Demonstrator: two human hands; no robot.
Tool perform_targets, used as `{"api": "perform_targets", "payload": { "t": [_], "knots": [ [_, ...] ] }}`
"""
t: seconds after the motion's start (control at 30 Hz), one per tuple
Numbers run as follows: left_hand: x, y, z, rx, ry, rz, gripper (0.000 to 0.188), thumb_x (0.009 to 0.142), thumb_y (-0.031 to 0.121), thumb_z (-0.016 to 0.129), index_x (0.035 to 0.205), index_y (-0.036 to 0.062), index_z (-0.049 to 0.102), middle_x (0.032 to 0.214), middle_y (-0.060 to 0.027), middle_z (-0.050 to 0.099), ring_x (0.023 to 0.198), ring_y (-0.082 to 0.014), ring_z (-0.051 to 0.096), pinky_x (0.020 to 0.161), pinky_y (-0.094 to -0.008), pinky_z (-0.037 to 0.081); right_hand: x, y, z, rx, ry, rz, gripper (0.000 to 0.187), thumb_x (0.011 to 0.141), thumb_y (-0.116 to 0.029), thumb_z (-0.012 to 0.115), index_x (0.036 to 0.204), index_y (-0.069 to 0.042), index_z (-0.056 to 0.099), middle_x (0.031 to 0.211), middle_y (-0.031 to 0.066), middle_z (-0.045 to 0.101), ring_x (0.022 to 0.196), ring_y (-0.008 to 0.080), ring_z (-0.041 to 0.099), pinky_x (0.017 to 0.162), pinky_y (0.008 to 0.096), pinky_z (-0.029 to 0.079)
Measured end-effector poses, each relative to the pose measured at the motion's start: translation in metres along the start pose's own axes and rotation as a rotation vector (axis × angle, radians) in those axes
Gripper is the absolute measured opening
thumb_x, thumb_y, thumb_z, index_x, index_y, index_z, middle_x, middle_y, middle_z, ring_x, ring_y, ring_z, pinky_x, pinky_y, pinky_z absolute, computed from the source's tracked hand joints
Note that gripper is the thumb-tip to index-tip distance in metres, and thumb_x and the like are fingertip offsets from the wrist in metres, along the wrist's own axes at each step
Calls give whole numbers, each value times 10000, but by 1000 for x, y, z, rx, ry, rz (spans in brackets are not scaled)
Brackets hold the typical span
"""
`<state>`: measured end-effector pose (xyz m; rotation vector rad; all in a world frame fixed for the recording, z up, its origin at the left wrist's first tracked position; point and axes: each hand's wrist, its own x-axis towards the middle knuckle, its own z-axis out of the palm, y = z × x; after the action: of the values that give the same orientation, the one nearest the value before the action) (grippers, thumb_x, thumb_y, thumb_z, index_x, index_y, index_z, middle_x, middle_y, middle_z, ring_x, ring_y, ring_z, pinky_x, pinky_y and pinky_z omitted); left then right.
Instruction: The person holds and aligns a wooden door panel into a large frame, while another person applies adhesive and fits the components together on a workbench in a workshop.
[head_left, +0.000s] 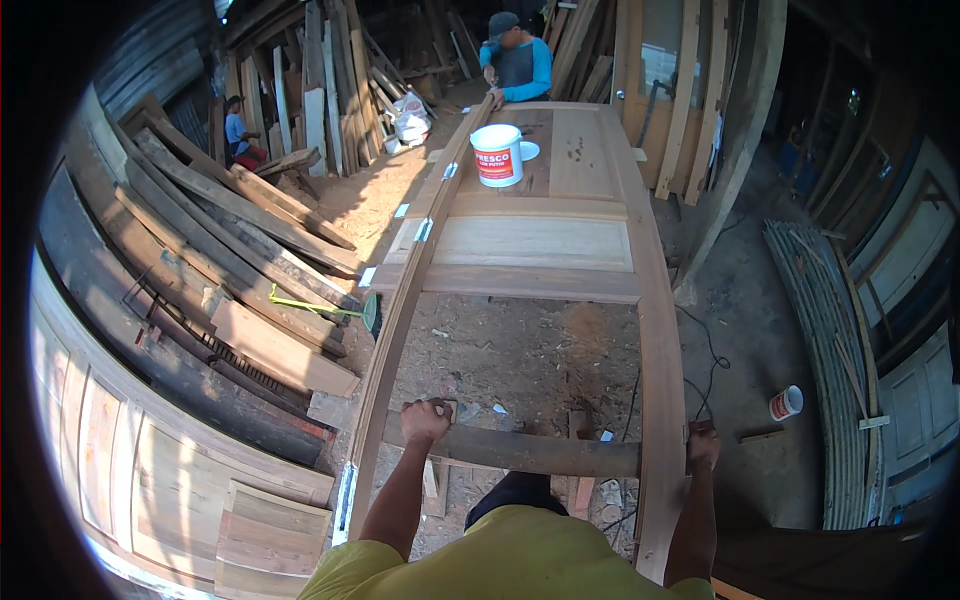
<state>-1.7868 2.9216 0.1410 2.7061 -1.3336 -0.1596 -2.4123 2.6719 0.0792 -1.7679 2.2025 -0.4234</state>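
Head | hands [427, 422] apart at panelled frame [661, 380] (bucket [498, 157] on it), grip unclear | planks [240, 208] piled left, littered floor [505, 350]

And here's the wooden door [661, 380], long and warm brown, lying flat and stretching straight away! Solid panels [530, 243] fill the far half, the nearest one paler; this side gapes wide open, with a darker crosspiece [540, 452] spanning the near end.
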Motion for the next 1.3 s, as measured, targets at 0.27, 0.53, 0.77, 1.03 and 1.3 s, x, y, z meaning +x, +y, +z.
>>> {"api": "perform_targets", "payload": {
  "t": [0.27, 0.53, 0.77, 1.03, 1.3],
  "knots": [
    [-4, -5, -4, 25, -45, -27, 395, 976, 526, 616, 1081, 249, 878, 988, -173, 837, 985, -325, 810, 1043, -462, 527, -14, -29, -20, 92, -84, 50, 499, 1025, -528, 669, 1235, -83, 750, 1283, 248, 759, 1205, 476, 721, 1059, 542, 563],
    [-3, -1, -5, -18, -55, -28, 407, 991, 506, 595, 1089, 231, 877, 993, -173, 837, 994, -327, 809, 1079, -471, 513, -5, -11, -10, 147, 20, 11, 497, 1002, -494, 684, 1180, -37, 770, 1175, 269, 788, 1144, 492, 741, 1003, 555, 568],
    [-3, 7, -12, -30, -62, -41, 403, 987, 495, 596, 1106, 223, 869, 985, -169, 839, 990, -316, 812, 1101, -475, 505, 0, -1, -4, 158, 74, -39, 456, 974, -436, 704, 1137, -18, 789, 1130, 289, 793, 1089, 497, 762, 941, 552, 584],
    [-4, 3, -11, -16, -69, -37, 406, 985, 485, 584, 1108, 220, 867, 992, -172, 838, 987, -323, 812, 1088, -485, 513, -1, -8, -11, 196, -3, -24, 478, 966, -460, 717, 1161, -30, 791, 1149, 290, 780, 1122, 492, 747, 976, 563, 573],
    [-4, 4, -9, -19, -47, -23, 405, 991, 489, 577, 1094, 233, 874, 1002, -182, 836, 990, -337, 808, 1083, -484, 516, 9, 10, 4, 199, 40, -85, 485, 975, -456, 716, 1163, -14, 782, 1134, 294, 777, 1120, 498, 742, 985, 558, 565]
  ]
}}
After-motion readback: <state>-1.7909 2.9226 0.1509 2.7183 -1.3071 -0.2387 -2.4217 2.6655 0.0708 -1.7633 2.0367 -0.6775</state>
